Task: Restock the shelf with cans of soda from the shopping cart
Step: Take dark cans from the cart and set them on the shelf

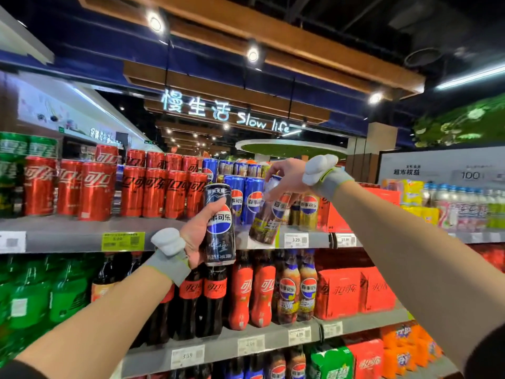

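Crowded top shelf point(82, 236), frame centre — our right hand point(287, 179) grips a tilted brown can point(266, 214), left hand point(199, 236) a black can point(220, 225); we risk toppling the blue cans point(246, 198).

1. Black Pepsi can point(220, 224): slim, upright, held in my left hand point(199, 236) in front of the shelf point(68, 236) edge.
2. Brown-gold Pepsi can point(269, 212): tilted, gripped at the top by my right hand point(287, 179), base over the shelf edge.
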`<state>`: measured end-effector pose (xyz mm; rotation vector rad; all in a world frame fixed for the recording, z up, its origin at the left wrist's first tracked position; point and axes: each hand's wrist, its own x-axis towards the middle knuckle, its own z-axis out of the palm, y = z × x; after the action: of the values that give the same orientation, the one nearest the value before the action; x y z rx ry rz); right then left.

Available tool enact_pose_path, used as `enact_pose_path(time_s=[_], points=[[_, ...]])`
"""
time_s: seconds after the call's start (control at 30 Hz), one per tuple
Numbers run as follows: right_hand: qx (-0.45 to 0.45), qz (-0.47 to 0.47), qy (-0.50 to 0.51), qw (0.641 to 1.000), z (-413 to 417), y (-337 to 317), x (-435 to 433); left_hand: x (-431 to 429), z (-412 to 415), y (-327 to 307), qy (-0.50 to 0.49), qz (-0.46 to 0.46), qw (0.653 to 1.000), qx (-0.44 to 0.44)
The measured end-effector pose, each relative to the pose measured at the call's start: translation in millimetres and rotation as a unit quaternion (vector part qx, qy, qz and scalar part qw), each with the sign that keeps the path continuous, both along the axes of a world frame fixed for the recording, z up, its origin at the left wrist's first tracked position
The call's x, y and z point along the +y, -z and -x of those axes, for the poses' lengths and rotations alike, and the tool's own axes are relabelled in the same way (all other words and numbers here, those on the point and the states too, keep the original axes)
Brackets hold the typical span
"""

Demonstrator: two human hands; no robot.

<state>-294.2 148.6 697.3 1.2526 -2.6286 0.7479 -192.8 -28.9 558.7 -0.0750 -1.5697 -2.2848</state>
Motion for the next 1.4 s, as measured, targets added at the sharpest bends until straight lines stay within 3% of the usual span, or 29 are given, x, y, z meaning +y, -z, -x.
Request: enact_pose_path(time_s=[0.13,0.2,0.37,0.7,0.93,1.4], points=[[0.151,-0.038,0.063,0.986,28,-18,6,-7,3,-29,-0.117,0.061,0.991,-0.010],[0.185,-0.062,0.097,0.976,40,-18,4,-9,3,-37,-0.143,0.081,0.986,-0.003],[0.177,-0.058,0.106,0.977,66,-21,-6,-14,3,-51,-0.182,0.116,0.976,0.035],[0.168,-0.069,0.083,0.980,100,2,-28,-20,-2,-56,-0.221,0.195,0.955,0.004],[0.133,-0.014,0.070,0.989,110,13,-37,-5,7,-59,-0.217,0.211,0.953,0.010],[0.091,0.005,0.056,0.994,119,15,-54,15,37,-63,-0.192,0.231,0.954,0.002]])
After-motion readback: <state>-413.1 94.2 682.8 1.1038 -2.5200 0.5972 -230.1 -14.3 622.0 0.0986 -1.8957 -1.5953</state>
